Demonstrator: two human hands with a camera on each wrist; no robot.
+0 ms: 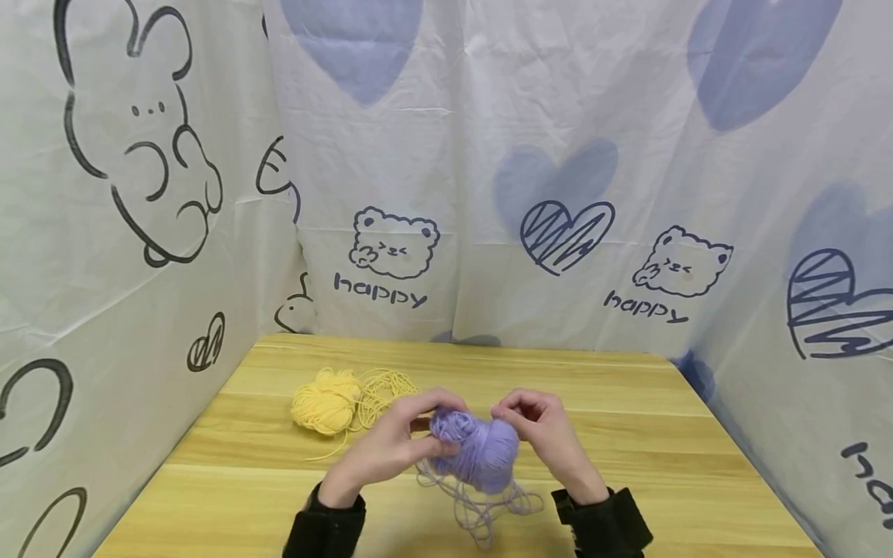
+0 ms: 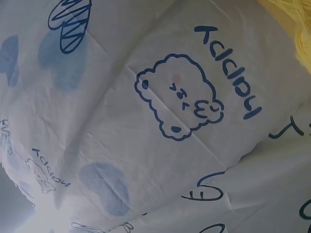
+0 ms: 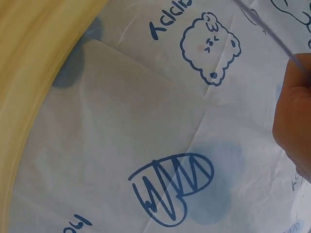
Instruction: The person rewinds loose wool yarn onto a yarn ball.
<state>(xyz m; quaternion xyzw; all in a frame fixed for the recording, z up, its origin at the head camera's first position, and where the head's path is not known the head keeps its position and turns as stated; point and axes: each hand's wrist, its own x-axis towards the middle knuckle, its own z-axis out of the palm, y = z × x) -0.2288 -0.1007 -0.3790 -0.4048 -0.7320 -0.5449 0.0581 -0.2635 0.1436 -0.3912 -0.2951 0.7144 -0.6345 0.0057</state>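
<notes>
Two balls of yarn lie on the wooden surface [image 1: 628,434], which is walled on three sides by a white printed cloth backdrop [image 1: 488,155] with bears and hearts. The purple yarn ball [image 1: 477,453] sits near the front edge between both hands, with loose loops of purple strand [image 1: 488,511] trailing below it toward the person. The yellow yarn ball [image 1: 326,403] rests apart, behind and to the left, with its own loose strands beside it.

Winding well here seems to call for a steady hold on the ball and even tension on the strand, so that loops do not slip or snag.

The left hand [image 1: 394,449] comes in from the lower left, wrist bent inward, its grip curled round the ball's upper left side. The right hand [image 1: 540,426] arches over the upper right, fingers bent close together; its grip appears to pinch the purple strand, which the right wrist view shows running taut past the fingers [image 3: 296,116].
</notes>
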